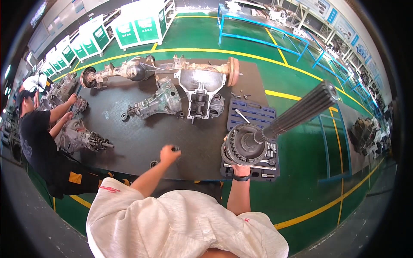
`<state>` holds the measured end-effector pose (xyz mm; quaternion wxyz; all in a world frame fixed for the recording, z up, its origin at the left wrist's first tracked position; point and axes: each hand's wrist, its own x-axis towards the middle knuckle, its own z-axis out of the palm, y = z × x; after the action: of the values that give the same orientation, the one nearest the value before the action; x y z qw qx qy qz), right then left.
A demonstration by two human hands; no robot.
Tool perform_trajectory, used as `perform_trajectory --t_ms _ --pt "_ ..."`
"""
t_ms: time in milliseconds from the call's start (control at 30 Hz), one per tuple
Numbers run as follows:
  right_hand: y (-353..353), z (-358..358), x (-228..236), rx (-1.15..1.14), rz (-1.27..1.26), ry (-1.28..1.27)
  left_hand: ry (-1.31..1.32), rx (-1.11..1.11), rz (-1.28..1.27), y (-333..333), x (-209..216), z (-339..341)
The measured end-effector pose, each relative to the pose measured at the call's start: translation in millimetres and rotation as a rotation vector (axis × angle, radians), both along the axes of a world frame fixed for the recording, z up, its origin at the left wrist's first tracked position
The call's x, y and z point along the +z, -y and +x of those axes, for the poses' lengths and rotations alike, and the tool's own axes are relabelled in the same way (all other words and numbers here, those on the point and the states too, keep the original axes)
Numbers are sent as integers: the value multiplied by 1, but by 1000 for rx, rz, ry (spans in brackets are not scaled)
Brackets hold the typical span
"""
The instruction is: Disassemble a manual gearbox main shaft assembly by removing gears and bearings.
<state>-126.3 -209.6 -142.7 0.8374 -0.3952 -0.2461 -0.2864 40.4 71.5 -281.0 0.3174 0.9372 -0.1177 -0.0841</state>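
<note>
My right hand [241,168], a dark band on its wrist, grips a gear shaft from below. Its round toothed gear end [245,144] faces me, and the long splined shaft [301,109] slants up to the right. Most of the fingers are hidden behind the gear. Over the near middle of the dark table, my left hand [167,155] is closed round a small dark ring-shaped part [175,148]. Near its wrist a small round ring [154,164] lies on the tabletop. Under the gear shaft is an open blue tool case [254,111] with sockets and ratchets.
An axle housing [137,71] stretches along the far side of the table [146,127]. Before it lie a gearbox casing [161,101] and an opened housing [200,81]. A bearing [124,116] sits farther left. At the left, a co-worker [41,142] handles another gearbox [84,137].
</note>
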Motion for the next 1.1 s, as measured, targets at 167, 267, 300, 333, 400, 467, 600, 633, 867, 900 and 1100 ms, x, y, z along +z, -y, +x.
perform_trajectory --t_ms 167,267,300,333,400,467,600,633,867,900,1100 --pt "-2 -12 37 141 148 -255 457 -212 -680 51 311 69" --pt "-18 -7 61 138 179 -309 527 -592 -955 60 516 21" --pt "-23 -8 74 108 181 -360 320 -783 -1097 66 555 -3" --pt "-28 -3 91 87 177 -399 304 -855 -1097 71 584 -20" --pt "-31 1 114 83 150 -421 313 -1005 -957 80 607 -26" --pt "-29 2 130 69 120 -448 425 -1241 -697 104 634 -40" --pt "-28 0 144 76 71 -411 147 -1156 -748 118 636 -49" --pt "-29 -1 145 70 75 -419 270 -1159 -700 118 637 -51" --pt "-15 7 142 67 4 -422 444 -1105 -268 117 674 -97" --pt "-13 7 145 73 -22 -417 567 -1123 -110 118 676 -106" --pt "-11 1 187 86 -52 -376 229 -971 -306 126 613 -76"
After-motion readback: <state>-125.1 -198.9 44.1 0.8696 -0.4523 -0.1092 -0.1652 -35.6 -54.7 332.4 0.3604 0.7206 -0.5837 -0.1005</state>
